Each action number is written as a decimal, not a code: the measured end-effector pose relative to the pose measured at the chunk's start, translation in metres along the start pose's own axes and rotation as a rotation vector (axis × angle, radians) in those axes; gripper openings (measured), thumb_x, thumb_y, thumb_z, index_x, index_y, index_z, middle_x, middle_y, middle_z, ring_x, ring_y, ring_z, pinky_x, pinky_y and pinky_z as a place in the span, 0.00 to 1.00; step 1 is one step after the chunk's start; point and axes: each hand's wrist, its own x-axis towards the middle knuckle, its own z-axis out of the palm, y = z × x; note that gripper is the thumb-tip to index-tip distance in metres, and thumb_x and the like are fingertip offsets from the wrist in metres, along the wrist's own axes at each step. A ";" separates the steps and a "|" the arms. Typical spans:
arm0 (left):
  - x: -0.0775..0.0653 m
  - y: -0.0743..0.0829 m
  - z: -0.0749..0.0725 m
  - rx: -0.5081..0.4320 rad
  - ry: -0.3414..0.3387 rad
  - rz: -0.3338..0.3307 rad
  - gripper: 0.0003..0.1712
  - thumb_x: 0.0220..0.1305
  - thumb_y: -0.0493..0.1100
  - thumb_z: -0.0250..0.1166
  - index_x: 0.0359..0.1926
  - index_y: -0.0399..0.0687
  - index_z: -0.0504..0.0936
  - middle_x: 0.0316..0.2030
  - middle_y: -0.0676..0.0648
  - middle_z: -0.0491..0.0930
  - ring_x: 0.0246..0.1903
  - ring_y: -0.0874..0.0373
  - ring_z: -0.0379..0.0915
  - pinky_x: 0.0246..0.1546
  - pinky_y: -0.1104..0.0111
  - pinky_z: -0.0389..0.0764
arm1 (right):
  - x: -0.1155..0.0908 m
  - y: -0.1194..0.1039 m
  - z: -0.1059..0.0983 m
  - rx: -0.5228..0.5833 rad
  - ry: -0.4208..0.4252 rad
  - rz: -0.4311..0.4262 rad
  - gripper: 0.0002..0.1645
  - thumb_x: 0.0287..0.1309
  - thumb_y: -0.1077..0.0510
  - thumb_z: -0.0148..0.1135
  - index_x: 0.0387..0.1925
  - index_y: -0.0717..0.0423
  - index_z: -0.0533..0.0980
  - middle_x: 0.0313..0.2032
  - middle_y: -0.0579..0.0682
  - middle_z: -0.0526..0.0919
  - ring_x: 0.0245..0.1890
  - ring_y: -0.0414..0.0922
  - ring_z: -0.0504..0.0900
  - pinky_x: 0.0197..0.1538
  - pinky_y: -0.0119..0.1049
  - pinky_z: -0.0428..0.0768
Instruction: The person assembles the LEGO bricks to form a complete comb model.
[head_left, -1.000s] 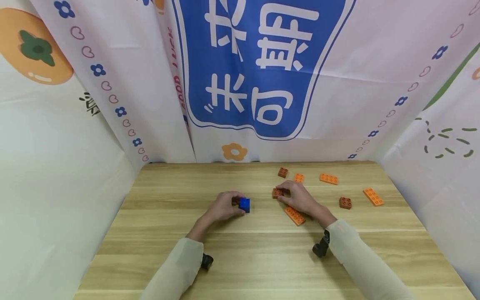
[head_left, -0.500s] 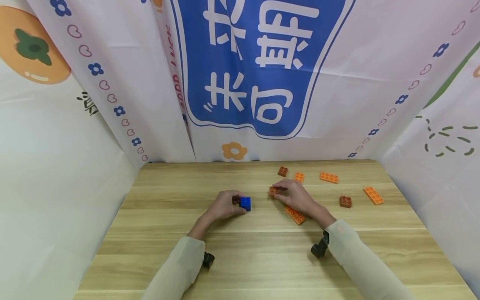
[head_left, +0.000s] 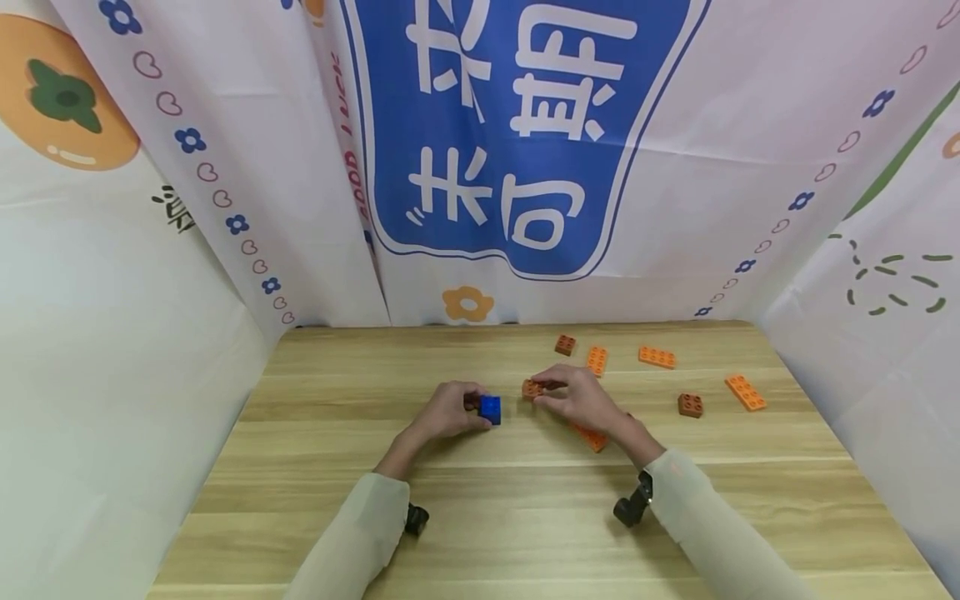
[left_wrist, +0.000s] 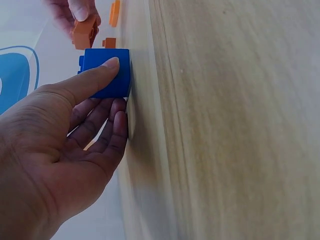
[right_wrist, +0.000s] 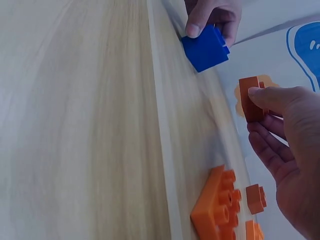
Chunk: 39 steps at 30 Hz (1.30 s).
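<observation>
My left hand holds a blue building block low over the table, thumb on one side and fingers on the other. In the left wrist view the thumb presses the flat face of the blue block. My right hand pinches a small brown block a short way to the right of the blue one. The right wrist view has this brown block raised off the table, studs facing away from the thumb. A gap separates the two held blocks.
An orange block lies partly under my right wrist. Behind the right hand are a brown block and an orange block. Further right lie two orange blocks, one at the back and another, plus a brown block.
My right hand has lifted the brown block and brought it left, closer to the blue block. The left hand with the blue block has stayed nearly still.
</observation>
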 end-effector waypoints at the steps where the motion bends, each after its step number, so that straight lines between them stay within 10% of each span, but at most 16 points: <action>1: 0.000 0.000 0.000 0.001 0.002 0.001 0.22 0.56 0.36 0.83 0.51 0.39 0.87 0.46 0.44 0.88 0.45 0.55 0.84 0.50 0.61 0.87 | 0.000 -0.001 0.001 0.009 -0.002 0.005 0.19 0.63 0.60 0.77 0.55 0.58 0.86 0.50 0.53 0.89 0.49 0.48 0.89 0.54 0.40 0.88; 39: 0.002 0.000 -0.001 -0.027 -0.001 0.031 0.21 0.55 0.36 0.84 0.49 0.39 0.86 0.44 0.46 0.88 0.43 0.56 0.85 0.49 0.62 0.87 | 0.017 -0.023 0.029 0.203 -0.037 -0.071 0.19 0.59 0.64 0.79 0.52 0.61 0.87 0.47 0.55 0.91 0.48 0.51 0.90 0.52 0.45 0.89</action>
